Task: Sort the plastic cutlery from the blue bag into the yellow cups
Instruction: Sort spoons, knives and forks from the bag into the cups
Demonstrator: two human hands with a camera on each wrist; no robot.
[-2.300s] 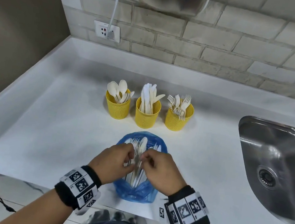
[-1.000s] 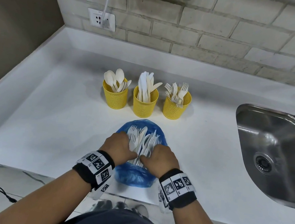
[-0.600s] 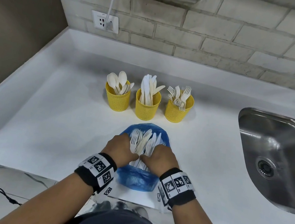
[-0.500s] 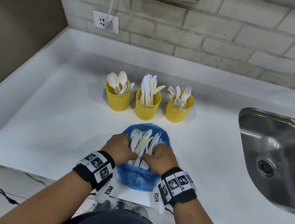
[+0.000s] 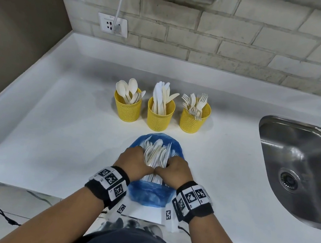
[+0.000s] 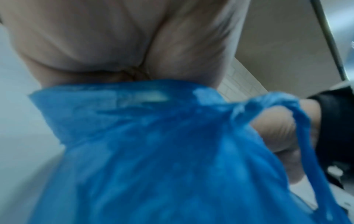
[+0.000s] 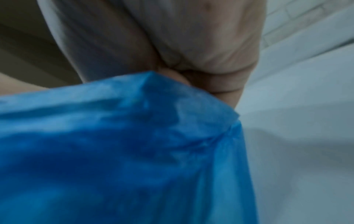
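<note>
desk (image 5: 55, 127): white, smooth and matt, with a raised back lip under the brick wall; it carries everything, the work set at its near edge where both arms reach without stretching.
sink (image 5: 301, 172): a stainless basin sunk into the desk's right end, well apart from the sorting.
blue bag (image 5: 149, 194): thin, crinkled, half-clear plastic lying at the middle of the near edge, mouth toward the cups, likely so that pieces travel a short way.
yellow cups (image 5: 160, 114): three perforated round holders in a row behind the bag; spoons in the left one, knives in the middle, forks in the right, heads up so each kind reads at a glance.
left hand (image 5: 132, 163): fingers curled at the bag's left rim, apparently gripping film and cutlery handles together; the wrist view is too blurred to separate them.
right hand (image 5: 175, 171): fingers curled likewise at the right rim, knuckles nearly touching the left hand.
plastic cutlery (image 5: 156, 154): a cream-white bundle of slim, stiff pieces fanned out of the bag's mouth between both hands.
</note>
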